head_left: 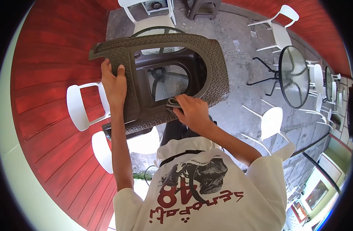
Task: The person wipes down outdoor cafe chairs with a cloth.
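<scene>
A dark brown plastic chair (217, 73) with a woven-look surface lies tipped over in front of me, on a round glass table that shows through its large opening. My left hand (115, 86) grips the smooth panel on the chair's left side, thumb and fingertips near its upper edge. In my right hand (195, 113) is a bunched grey cloth (172, 103), pressed against the lower rim of the opening. Part of the cloth is hidden under my fingers.
White chairs (81, 107) stand close on the left, and another white chair (272, 121) is to the right. Further right is a round glass table (294, 77) with black legs. A brown plastic stool (201, 9) stands at the back, and a red wall (49, 96) runs along the left.
</scene>
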Demonstrator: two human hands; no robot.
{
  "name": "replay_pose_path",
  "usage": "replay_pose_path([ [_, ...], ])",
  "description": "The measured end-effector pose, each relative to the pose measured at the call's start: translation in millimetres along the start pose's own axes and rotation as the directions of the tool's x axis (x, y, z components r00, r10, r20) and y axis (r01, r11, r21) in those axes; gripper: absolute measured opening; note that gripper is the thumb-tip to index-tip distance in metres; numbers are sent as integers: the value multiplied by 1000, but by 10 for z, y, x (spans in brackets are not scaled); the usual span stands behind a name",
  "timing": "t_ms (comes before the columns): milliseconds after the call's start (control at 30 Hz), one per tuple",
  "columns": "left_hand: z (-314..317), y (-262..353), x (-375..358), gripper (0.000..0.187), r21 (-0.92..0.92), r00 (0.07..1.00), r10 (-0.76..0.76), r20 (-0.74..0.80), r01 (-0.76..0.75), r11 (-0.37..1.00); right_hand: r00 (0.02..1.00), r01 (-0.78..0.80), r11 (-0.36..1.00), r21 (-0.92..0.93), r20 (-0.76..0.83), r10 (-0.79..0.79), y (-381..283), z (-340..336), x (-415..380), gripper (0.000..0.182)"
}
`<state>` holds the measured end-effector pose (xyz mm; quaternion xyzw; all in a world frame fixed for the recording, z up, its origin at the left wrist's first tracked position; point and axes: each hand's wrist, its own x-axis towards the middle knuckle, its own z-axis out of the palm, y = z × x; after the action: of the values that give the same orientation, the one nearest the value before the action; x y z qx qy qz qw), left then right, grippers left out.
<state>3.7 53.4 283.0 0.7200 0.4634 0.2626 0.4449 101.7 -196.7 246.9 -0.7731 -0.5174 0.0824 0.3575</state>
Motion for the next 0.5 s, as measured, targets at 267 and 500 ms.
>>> replay_pose_path([
  [267, 31, -110, 18, 55, 117, 999, 28, -40, -23, 993, 999, 14, 990, -138, -45, -20, 523, -378, -151, 33],
  [500, 11, -20, -31, 52, 96, 998, 49, -45, -45, 994, 996, 9, 962, -273, -83, -33, 835, -598, 8, 32],
])
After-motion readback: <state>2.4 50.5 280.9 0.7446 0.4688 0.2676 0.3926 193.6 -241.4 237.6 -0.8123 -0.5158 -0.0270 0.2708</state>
